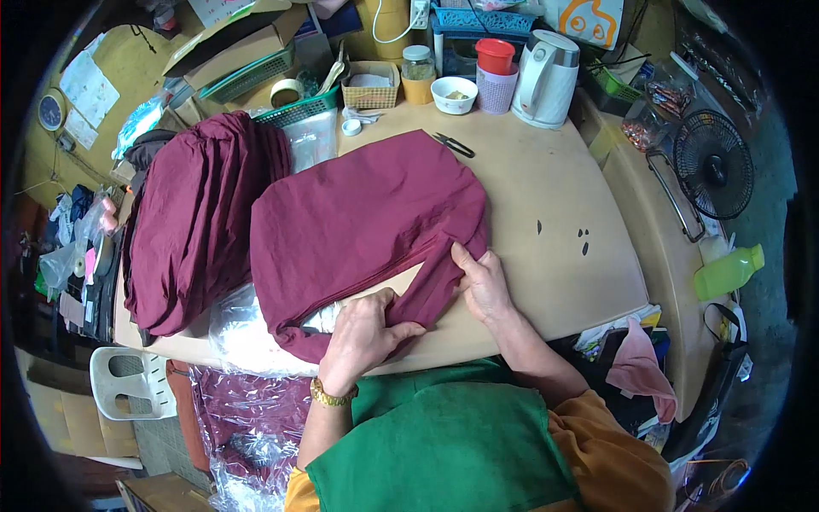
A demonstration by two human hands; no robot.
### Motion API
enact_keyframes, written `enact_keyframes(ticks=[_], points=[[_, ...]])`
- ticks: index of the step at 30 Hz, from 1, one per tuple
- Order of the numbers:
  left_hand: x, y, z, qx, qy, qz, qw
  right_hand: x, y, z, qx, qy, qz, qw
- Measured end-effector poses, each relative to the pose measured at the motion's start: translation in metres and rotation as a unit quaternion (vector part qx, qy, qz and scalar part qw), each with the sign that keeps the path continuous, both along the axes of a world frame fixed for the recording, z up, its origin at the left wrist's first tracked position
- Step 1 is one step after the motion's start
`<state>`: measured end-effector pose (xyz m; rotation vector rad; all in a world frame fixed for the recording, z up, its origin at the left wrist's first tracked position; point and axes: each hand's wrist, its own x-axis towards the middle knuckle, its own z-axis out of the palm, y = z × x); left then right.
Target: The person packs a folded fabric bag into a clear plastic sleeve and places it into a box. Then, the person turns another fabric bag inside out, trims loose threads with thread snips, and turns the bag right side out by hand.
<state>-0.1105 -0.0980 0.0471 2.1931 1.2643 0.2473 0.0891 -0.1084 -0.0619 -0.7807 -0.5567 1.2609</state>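
Observation:
A maroon fabric piece (358,205) lies folded on the table in front of me, with an opening along its near side where the tabletop shows through. My left hand (363,328), with a yellow bracelet at the wrist, is closed on the near edge of this fabric. At the right side of the opening, my right hand (484,282) pinches the fabric's edge between thumb and fingers. A stack of similar maroon fabric (192,222) stands to the left. Small black thread snips (454,145) lie just beyond the fabric.
Along the back stand a white kettle (546,81), a lilac cup with red lid (496,77), a white bowl (454,96) and a jar (418,75). Clear plastic (243,333) lies at the left front edge. A black fan (713,162) and green bottle (728,272) are at right.

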Motion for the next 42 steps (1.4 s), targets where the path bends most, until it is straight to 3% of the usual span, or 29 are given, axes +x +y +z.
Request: enact_keyframes(ticks=[2, 5, 7, 11, 13, 16, 18, 20, 21, 24, 26, 28, 30, 32, 36, 40, 42], points=[[0.002, -0.003, -0.010, 0.058, -0.070, -0.019, 0.996, -0.002, 0.004, -0.005, 0.012, 0.007, -0.003, 1.000], [0.003, 0.003, -0.021, 0.016, -0.013, -0.009, 1.000, 0.000, 0.004, -0.011, -0.083, 0.009, -0.006, 0.996], [0.000, 0.002, -0.012, -0.014, -0.016, -0.015, 1.000, 0.004, 0.003, -0.011, 0.000, -0.043, -0.011, 0.999], [-0.004, 0.003, -0.010, -0.034, -0.032, -0.029, 0.999, -0.002, 0.003, -0.011, 0.025, -0.076, -0.061, 0.995], [-0.003, 0.003, -0.011, -0.024, -0.058, -0.026, 0.998, 0.005, 0.000, -0.005, -0.031, -0.106, -0.005, 0.994], [-0.001, 0.006, -0.010, 0.004, -0.052, 0.017, 0.998, 0.006, -0.007, 0.010, 0.009, -0.150, 0.084, 0.985], [-0.003, 0.006, -0.008, -0.004, -0.054, -0.011, 0.998, 0.007, -0.001, 0.000, -0.008, -0.150, 0.021, 0.988], [-0.001, 0.006, -0.009, 0.008, -0.098, 0.013, 0.995, 0.013, -0.004, 0.004, -0.076, -0.022, 0.082, 0.993], [0.001, 0.008, -0.008, 0.024, -0.139, 0.035, 0.989, 0.013, -0.008, 0.008, -0.085, -0.037, 0.175, 0.980], [0.003, 0.015, -0.003, 0.047, -0.109, 0.050, 0.992, -0.027, -0.032, 0.014, -0.066, -0.083, 0.273, 0.956], [-0.004, 0.014, 0.002, 0.055, -0.145, 0.051, 0.987, -0.038, -0.034, 0.024, -0.063, -0.074, 0.243, 0.965], [-0.020, 0.013, 0.009, 0.020, -0.077, 0.053, 0.995, -0.038, -0.030, 0.023, -0.020, -0.054, 0.178, 0.982], [-0.036, 0.018, -0.014, 0.013, -0.091, 0.032, 0.995, -0.042, -0.029, 0.023, -0.019, -0.044, 0.136, 0.990], [-0.044, 0.020, -0.029, -0.075, -0.236, 0.052, 0.967, -0.040, -0.029, 0.014, 0.036, -0.133, 0.103, 0.985], [-0.050, 0.025, -0.040, -0.152, -0.269, 0.067, 0.949, -0.040, -0.031, 0.023, 0.017, -0.144, 0.108, 0.983], [-0.048, 0.023, -0.032, -0.155, -0.276, 0.067, 0.946, -0.050, -0.025, 0.033, 0.009, -0.125, 0.086, 0.988], [-0.043, 0.013, -0.014, -0.039, -0.179, 0.055, 0.982, -0.052, -0.024, 0.033, 0.026, -0.097, 0.056, 0.993]])
